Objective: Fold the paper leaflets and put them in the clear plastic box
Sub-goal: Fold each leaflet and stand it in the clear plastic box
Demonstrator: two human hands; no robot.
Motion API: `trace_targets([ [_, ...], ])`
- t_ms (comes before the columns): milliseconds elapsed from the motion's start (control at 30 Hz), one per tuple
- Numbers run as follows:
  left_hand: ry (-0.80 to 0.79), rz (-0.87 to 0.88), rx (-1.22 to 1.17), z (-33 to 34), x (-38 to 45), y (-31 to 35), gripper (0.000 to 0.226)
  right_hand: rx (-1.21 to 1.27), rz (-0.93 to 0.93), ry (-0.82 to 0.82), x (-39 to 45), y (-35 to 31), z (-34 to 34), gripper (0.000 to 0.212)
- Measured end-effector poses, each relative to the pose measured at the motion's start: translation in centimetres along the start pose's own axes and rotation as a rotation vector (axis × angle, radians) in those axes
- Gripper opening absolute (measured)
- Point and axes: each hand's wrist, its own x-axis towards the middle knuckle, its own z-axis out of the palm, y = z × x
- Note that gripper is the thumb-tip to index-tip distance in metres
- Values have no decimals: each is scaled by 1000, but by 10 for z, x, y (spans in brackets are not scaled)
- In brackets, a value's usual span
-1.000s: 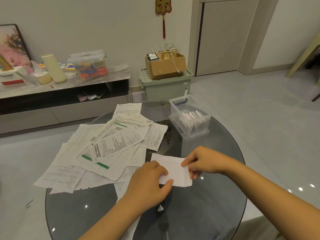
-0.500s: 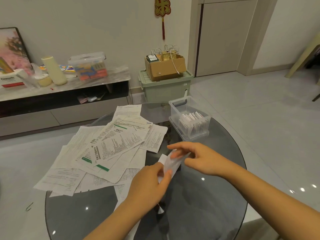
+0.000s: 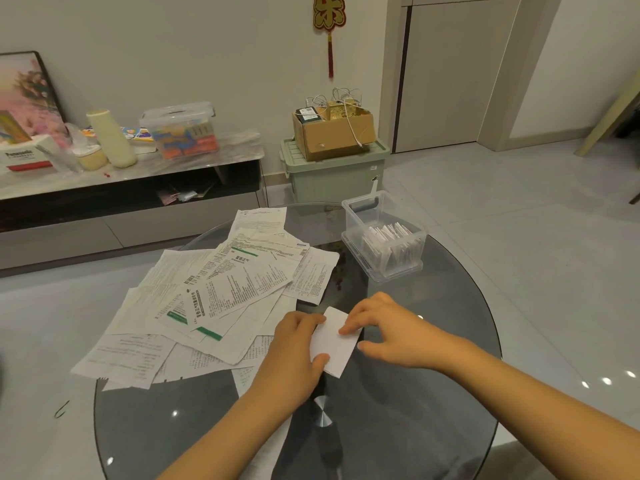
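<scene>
A small white folded leaflet (image 3: 334,344) lies flat on the round dark glass table (image 3: 398,427), between both hands. My left hand (image 3: 294,355) holds its left edge, thumb on top of the paper. My right hand (image 3: 388,332) presses its fingertips down on the right side of the fold. A loose pile of printed unfolded leaflets (image 3: 221,292) covers the table's left half. The clear plastic box (image 3: 382,233) stands at the far right of the table, open, with several folded leaflets upright inside.
Behind the table, a green storage bin (image 3: 332,171) carries a cardboard box (image 3: 332,133) with cables. A low TV bench (image 3: 131,188) along the wall holds a lidded plastic container, a cream bottle and boxes. Grey tiled floor surrounds the table.
The leaflet was wider and flat, then my right hand lifted its right side and folded it over. Now it lies narrower and both hands press it down.
</scene>
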Motion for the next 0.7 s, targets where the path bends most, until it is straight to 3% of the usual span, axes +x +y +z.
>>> trace_targets([
  [267, -27, 189, 196, 3, 2, -4, 31, -12, 40, -2, 1, -3, 12, 32],
  [534, -112, 184, 140, -2, 3, 0, 38, -14, 227, 103, 12, -1, 16, 12],
  [700, -226, 209, 86, -12, 8, -12, 41, 66, 308, 129, 20, 7, 10, 12],
])
